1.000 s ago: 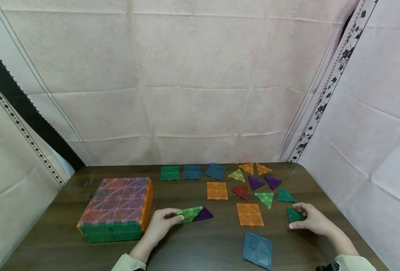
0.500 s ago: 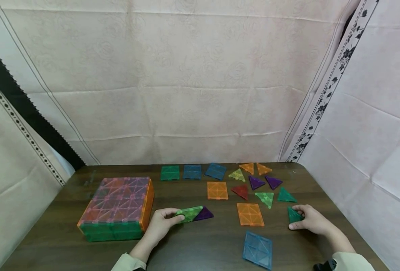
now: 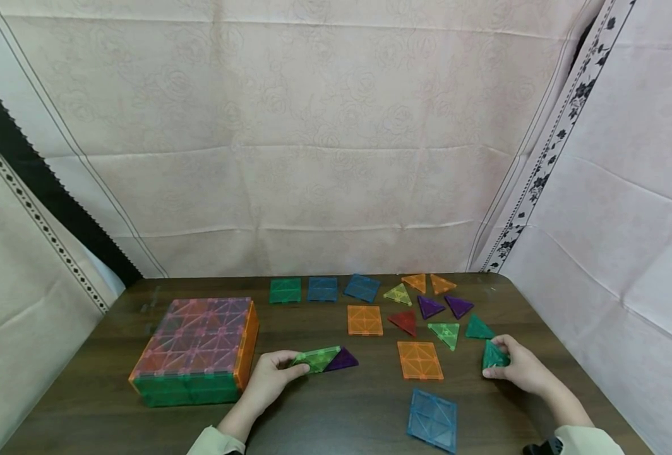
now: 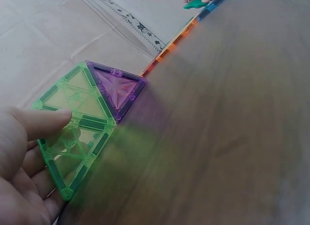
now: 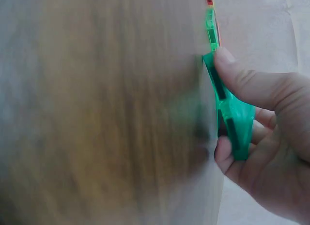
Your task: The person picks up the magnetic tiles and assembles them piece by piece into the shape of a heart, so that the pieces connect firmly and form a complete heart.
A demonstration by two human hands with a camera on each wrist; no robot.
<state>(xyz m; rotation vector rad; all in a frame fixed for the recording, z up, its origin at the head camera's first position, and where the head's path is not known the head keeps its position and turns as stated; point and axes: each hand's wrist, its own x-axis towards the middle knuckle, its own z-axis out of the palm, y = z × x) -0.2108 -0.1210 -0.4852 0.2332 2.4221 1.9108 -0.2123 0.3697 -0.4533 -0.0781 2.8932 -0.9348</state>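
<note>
My left hand (image 3: 275, 379) pinches a strip of see-through magnetic tiles, thumb on one face and fingers behind. In the left wrist view, the strip is two light green triangle tiles (image 4: 77, 92) joined edge to edge, with a purple triangle tile (image 4: 116, 92) at the far end. Over on the right, my right hand (image 3: 520, 366) holds a dark green triangle tile (image 3: 492, 356) between thumb and fingers. The right wrist view has that tile tilted up from the wood, the thumb along its upper part. Another dark green triangle tile (image 3: 478, 327) lies just beyond the hand.
A large box built of tiles (image 3: 199, 335), pink-purple on top, stands at the left. Between the hands lie orange square tiles (image 3: 420, 360) and a blue tile (image 3: 432, 417). Farther back are several small triangles, including a red one (image 3: 404, 322), and squares. A cloth (image 3: 336, 158) hangs behind the table.
My right hand has moved slightly away from me and to the left, and the dark green tile in it has turned more upright. The left hand has barely moved.
</note>
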